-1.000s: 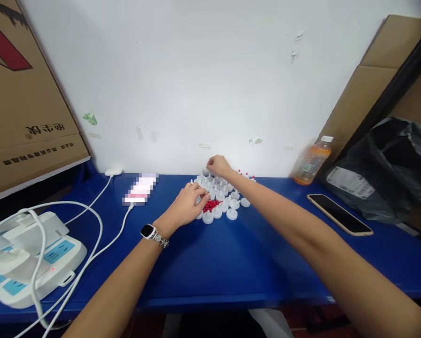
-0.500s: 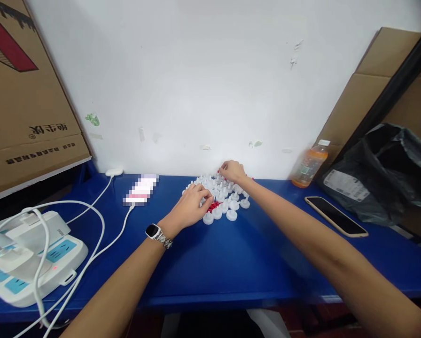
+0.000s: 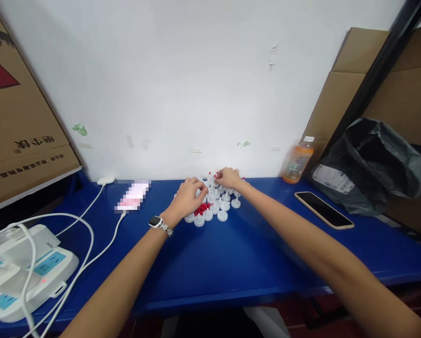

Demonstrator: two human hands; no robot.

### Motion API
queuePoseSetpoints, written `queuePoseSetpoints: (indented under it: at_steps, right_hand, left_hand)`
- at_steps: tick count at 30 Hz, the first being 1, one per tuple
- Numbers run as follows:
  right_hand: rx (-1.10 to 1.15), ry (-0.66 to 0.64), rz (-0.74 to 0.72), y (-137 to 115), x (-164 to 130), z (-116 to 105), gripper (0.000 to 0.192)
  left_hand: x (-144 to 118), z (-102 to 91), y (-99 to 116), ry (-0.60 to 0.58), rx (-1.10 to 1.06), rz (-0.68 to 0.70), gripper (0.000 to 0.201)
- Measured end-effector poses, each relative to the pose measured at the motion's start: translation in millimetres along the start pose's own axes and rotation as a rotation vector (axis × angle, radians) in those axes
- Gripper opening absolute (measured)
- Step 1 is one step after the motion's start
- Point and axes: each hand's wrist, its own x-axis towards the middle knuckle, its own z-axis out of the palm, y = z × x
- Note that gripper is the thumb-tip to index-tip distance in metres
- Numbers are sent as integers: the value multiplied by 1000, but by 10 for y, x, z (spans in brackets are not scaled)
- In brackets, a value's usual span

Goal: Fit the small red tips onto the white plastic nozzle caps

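Head view, white caps (image 3: 215, 206) clustered under both hands, left (image 3: 187, 199), right (image 3: 228, 178)

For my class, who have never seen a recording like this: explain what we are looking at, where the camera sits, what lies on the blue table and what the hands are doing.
There is no machine here: a person works with two bare hands, and the single camera is worn on their head, looking forward and down, so both forearms reach into the picture from below.

The left hand, with a watch on its wrist, rests on a cluster of small white plastic parts. Among them lies a little heap of red pieces. The right hand pinches something tiny at the back of the cluster; it is too small to tell what.

Also on the blue table: a power strip with white cables at the left, a phone lying flat at the right, an orange drink bottle by the wall, and a black plastic bag.
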Motion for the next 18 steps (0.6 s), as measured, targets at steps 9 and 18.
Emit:
queuePoseSetpoints:
  at_steps: [9,18]
  right_hand:
    - [627,198,-301,-213,-856,-162,15]
    - [920,228,-392,-428,-1236,-60,16]
  left_hand:
    - [-213,-92,159,88,-55,35,28]
    - [-199,-106,329,44,174,187,33]
